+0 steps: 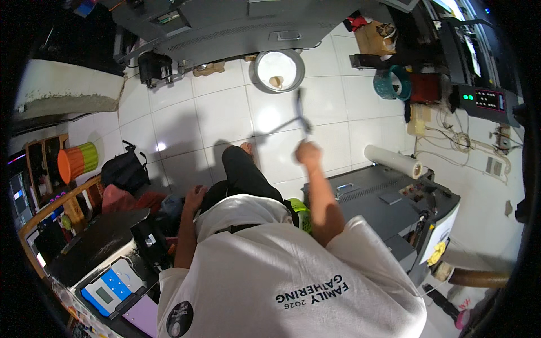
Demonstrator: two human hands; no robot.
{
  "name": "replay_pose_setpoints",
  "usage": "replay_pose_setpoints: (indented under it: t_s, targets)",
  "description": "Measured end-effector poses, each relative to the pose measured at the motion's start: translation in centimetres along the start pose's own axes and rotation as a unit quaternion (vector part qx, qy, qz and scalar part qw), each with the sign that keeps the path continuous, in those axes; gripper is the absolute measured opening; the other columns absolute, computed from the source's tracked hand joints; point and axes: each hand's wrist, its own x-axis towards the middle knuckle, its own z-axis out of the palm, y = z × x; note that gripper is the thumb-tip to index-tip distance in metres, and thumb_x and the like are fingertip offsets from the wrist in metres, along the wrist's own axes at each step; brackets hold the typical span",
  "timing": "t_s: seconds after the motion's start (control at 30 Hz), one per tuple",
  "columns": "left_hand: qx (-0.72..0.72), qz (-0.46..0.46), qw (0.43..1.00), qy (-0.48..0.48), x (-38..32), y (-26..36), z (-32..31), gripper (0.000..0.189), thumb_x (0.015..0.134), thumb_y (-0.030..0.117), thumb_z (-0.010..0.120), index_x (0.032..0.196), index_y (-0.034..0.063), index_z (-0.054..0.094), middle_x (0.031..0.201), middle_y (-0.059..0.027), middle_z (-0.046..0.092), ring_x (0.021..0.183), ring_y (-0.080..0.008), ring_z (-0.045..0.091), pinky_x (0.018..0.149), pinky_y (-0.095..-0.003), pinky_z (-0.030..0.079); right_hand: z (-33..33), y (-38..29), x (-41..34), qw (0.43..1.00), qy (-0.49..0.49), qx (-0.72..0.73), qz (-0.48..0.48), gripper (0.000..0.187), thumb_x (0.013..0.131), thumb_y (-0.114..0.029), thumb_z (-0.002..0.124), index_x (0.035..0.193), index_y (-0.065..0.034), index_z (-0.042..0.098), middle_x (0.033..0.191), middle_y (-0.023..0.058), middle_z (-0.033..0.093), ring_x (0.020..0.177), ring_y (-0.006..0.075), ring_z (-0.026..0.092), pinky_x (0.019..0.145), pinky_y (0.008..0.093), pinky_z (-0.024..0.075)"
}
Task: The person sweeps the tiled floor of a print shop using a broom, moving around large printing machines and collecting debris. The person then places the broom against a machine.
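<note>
My right hand (307,153) is stretched forward over the tiled floor, closed around a dark long tool (299,105). The tool is blurred, so its exact kind cannot be told. Beyond its far end, a round metal basin (301,72) stands on the floor with white material (274,65) inside. A small beige cup or scoop (276,81) lies in that material. My left hand (195,197) hangs by my left thigh, fingers loosely apart, with nothing visible in it.
A grey metal machine (228,36) spans the far side. Another grey cabinet (359,194) stands at my right, with a clear film roll (393,160) by it. A teal basket (392,82), loose cables (456,139), a black bag (124,169) and an orange-green bin (78,162) stand around.
</note>
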Motion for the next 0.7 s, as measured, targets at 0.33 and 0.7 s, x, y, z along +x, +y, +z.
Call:
replay_pose_setpoints:
  t_s: [0.33,0.7]
  targets:
    - [-0.041,0.082,0.995,-0.024,2.5,-2.0,4.4,0.042,0.090,0.040,0.060,0.108,0.0028,0.064,0.086,-0.0084,0.064,0.082,-0.0187,0.059,0.075,-0.0341,0.048,-7.4,1.7,-3.8,0.979,-0.188,0.073,-0.033,0.039,0.087,-0.028,0.053,0.124,-0.0187,0.061,0.122,0.0099,0.064,0.114,0.0292,0.060,0.092,0.0442,0.0502]
    - [-0.197,-0.060,0.978,0.036,3.7,17.3,7.5,0.029,0.092,0.040,0.056,0.100,0.0132,0.063,0.086,0.0035,0.060,0.079,-0.0078,0.057,0.065,-0.0280,0.045,-13.2,42.0,-1.0,0.980,-0.080,0.129,0.129,0.044,0.089,-0.038,0.048,0.124,-0.0169,0.062,0.126,0.0135,0.060,0.117,0.0342,0.055,0.100,0.0400,0.0428]
